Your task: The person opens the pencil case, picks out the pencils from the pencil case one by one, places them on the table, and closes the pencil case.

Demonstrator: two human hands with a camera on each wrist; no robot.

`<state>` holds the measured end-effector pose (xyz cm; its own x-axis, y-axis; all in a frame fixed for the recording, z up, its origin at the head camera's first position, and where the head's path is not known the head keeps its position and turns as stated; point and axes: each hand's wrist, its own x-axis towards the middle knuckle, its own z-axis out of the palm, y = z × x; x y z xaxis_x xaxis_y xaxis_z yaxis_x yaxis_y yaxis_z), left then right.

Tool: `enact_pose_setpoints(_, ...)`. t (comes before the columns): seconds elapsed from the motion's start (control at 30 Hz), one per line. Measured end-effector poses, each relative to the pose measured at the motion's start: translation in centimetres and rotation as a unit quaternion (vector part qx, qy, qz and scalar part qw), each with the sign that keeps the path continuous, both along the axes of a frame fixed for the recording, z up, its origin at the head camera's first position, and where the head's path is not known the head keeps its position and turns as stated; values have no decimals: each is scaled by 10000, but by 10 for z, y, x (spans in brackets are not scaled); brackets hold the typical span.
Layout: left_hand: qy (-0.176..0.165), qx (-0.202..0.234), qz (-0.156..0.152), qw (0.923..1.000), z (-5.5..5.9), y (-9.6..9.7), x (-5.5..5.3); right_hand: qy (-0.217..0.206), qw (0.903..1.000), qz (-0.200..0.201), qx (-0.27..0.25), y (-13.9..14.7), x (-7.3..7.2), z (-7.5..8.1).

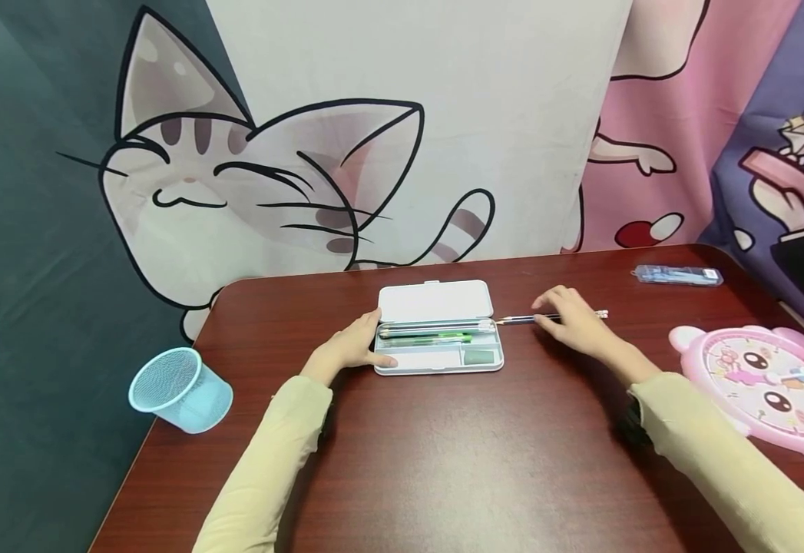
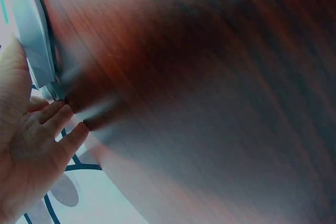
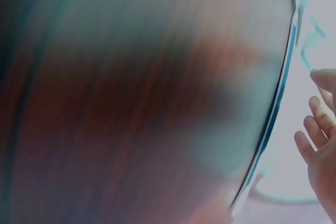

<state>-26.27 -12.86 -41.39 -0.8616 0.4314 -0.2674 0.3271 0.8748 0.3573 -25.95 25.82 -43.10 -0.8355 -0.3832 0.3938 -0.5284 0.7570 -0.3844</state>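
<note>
Left hand (image 1: 349,342): spread, nothing clasped — fingers and thumb rested against the pencil case (image 1: 418,359) at its left end.
Right hand (image 1: 574,319): fingers loosely parted above the dark pencil (image 1: 517,319), nothing gripped.
Pencil: laid on the surface (image 1: 443,461), tip just beside the case's right end.
Lid (image 1: 436,302): folded back.
</note>
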Motion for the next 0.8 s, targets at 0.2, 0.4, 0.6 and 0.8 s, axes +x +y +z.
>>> enact_pose_setpoints(0.2,24,-6,-28,10000,-1,0,-1,-159,9978,544,335,-44,-1,4)
enact_pose_setpoints(0.4,-2,7,4,10000,-4,1,-1,-86,9929,824,857,-70,-3,5)
enact_pose_setpoints(0.6,-14,28,5,10000,-4,1,-2,438,9857,1097,1200,-83,-4,5)
enact_pose_setpoints(0.8,0,18,29,10000,-4,0,-2,956,9809,1230,1163,-86,-5,3)
